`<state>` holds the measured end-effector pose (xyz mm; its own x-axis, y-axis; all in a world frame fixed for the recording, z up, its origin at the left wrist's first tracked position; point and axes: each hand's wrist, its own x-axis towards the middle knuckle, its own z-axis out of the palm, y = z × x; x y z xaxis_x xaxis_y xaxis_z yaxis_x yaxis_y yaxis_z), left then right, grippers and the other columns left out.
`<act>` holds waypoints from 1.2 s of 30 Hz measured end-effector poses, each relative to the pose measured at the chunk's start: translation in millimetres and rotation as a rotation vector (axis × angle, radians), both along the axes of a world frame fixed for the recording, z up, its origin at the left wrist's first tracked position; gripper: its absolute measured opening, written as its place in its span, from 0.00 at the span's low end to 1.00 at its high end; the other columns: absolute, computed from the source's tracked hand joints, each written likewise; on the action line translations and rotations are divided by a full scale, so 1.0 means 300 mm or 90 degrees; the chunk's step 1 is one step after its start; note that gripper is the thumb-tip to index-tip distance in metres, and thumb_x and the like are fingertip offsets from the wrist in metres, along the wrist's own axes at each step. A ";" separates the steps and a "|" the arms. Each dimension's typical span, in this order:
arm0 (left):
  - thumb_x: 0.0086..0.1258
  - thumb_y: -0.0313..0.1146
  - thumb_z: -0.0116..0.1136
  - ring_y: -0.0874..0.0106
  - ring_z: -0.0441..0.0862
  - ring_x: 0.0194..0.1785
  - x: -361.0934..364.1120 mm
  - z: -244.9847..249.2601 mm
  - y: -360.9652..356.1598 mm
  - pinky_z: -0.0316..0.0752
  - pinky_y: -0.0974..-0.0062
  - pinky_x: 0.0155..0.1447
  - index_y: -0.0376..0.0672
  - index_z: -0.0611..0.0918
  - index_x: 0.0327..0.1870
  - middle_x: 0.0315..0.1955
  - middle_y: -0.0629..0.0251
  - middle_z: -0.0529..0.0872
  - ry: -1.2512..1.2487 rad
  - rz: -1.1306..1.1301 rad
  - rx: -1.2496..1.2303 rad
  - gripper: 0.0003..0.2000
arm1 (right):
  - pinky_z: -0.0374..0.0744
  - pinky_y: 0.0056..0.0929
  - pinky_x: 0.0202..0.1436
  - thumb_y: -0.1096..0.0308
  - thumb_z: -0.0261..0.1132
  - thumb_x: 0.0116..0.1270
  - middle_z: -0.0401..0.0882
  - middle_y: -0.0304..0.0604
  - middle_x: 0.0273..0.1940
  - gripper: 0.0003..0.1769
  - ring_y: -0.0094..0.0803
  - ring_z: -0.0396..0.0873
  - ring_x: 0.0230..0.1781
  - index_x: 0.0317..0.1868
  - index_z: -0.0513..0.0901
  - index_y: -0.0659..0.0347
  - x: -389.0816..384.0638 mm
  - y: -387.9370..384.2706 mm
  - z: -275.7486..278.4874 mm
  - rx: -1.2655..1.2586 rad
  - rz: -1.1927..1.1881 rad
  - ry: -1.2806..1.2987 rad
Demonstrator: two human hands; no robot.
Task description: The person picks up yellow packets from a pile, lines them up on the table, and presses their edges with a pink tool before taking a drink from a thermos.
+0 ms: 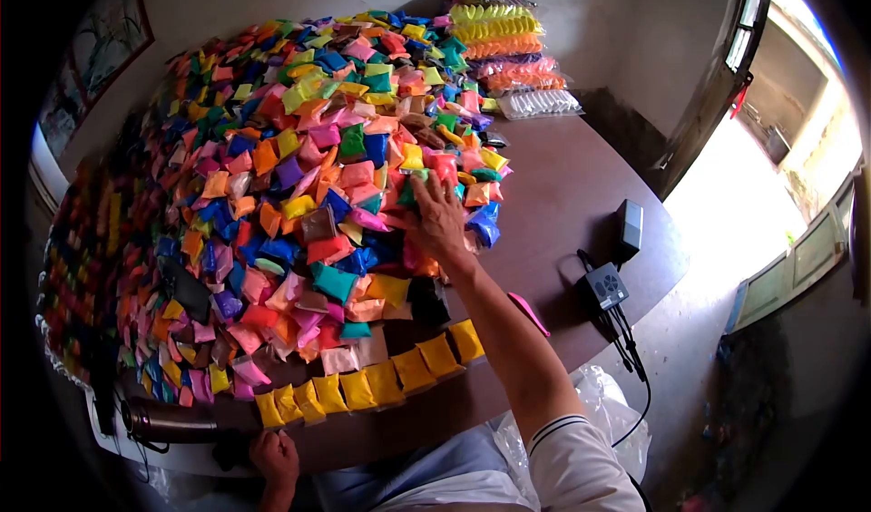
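My right hand (438,214) reaches into a big heap of small coloured packets (336,172), its fingers spread over the right side of the heap. Under its fingertips lie a green packet (407,191) and a red packet (444,166); none is visibly lifted. Along the near edge of the table runs a slanting row of several yellow packets (385,382), laid side by side. Below the row's left end, my left hand (275,455) rests closed in a fist at the table edge. Nothing shows in that fist.
Clear bags of sorted packets (497,48) are stacked at the back. On the brown table (562,176) at right are a pink strip-like object (528,314), a black box (630,229) and a grey device (605,286) with cables. A dark cylinder (177,419) lies at front left.
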<state>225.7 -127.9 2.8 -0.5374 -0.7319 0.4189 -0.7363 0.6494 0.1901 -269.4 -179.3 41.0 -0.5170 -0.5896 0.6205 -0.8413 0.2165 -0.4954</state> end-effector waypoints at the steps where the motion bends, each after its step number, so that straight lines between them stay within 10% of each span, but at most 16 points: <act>1: 0.60 0.24 0.54 0.50 0.69 0.25 -0.002 0.000 0.001 0.61 0.55 0.29 0.40 0.63 0.17 0.18 0.55 0.68 -0.003 -0.003 0.000 0.15 | 0.60 0.50 0.69 0.59 0.64 0.57 0.63 0.54 0.67 0.34 0.59 0.59 0.68 0.66 0.68 0.50 0.013 0.003 0.006 0.000 -0.003 -0.003; 8: 0.61 0.24 0.53 0.50 0.70 0.25 0.006 -0.015 -0.007 0.62 0.55 0.29 0.39 0.64 0.17 0.18 0.54 0.69 -0.019 0.003 -0.004 0.14 | 0.70 0.48 0.58 0.66 0.59 0.60 0.72 0.51 0.61 0.20 0.51 0.68 0.63 0.55 0.77 0.52 0.031 0.039 0.045 -0.020 0.114 0.089; 10: 0.61 0.24 0.53 0.50 0.70 0.25 0.007 -0.013 -0.007 0.62 0.55 0.29 0.38 0.64 0.17 0.18 0.53 0.69 -0.023 0.019 0.010 0.14 | 0.76 0.41 0.49 0.72 0.58 0.61 0.79 0.54 0.50 0.15 0.48 0.78 0.52 0.49 0.79 0.55 -0.010 0.047 0.053 -0.075 0.266 -0.271; 13: 0.61 0.24 0.53 0.50 0.70 0.25 0.004 -0.001 0.002 0.62 0.55 0.29 0.39 0.64 0.17 0.18 0.53 0.69 -0.027 0.023 0.001 0.14 | 0.77 0.38 0.40 0.83 0.52 0.59 0.79 0.51 0.36 0.11 0.47 0.80 0.36 0.39 0.77 0.61 -0.122 0.004 -0.004 -0.385 -0.072 -0.086; 17: 0.62 0.25 0.54 0.50 0.70 0.25 0.004 -0.007 0.001 0.62 0.56 0.29 0.39 0.64 0.16 0.18 0.53 0.69 -0.023 0.025 -0.012 0.15 | 0.77 0.44 0.39 0.68 0.59 0.63 0.82 0.51 0.34 0.05 0.52 0.80 0.37 0.38 0.80 0.55 -0.283 0.027 -0.034 -0.160 -0.150 -0.174; 26: 0.61 0.26 0.54 0.51 0.69 0.24 0.000 -0.009 -0.001 0.61 0.57 0.29 0.40 0.63 0.16 0.17 0.54 0.68 -0.028 0.049 -0.023 0.15 | 0.76 0.47 0.45 0.68 0.52 0.66 0.77 0.55 0.43 0.14 0.51 0.79 0.45 0.47 0.82 0.52 -0.415 -0.036 -0.076 0.074 -0.184 -0.075; 33: 0.62 0.26 0.54 0.52 0.69 0.24 -0.001 -0.006 0.007 0.61 0.56 0.28 0.40 0.63 0.17 0.17 0.55 0.68 -0.002 0.051 -0.019 0.15 | 0.78 0.42 0.41 0.67 0.56 0.65 0.81 0.50 0.38 0.10 0.45 0.82 0.40 0.41 0.83 0.56 -0.361 -0.007 -0.022 -0.052 -0.226 -0.097; 36: 0.62 0.25 0.54 0.51 0.69 0.25 -0.002 -0.009 0.011 0.62 0.56 0.29 0.39 0.63 0.17 0.17 0.54 0.68 -0.007 0.070 -0.006 0.15 | 0.77 0.30 0.25 0.63 0.56 0.70 0.82 0.45 0.30 0.14 0.33 0.82 0.24 0.37 0.80 0.66 -0.327 0.050 0.048 -0.289 0.093 -0.490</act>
<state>225.2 -124.5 0.1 -0.4583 -0.7828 0.4210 -0.8055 0.5660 0.1755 -367.4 -164.3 55.3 -0.8244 -0.4648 0.3231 -0.2456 -0.2205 -0.9440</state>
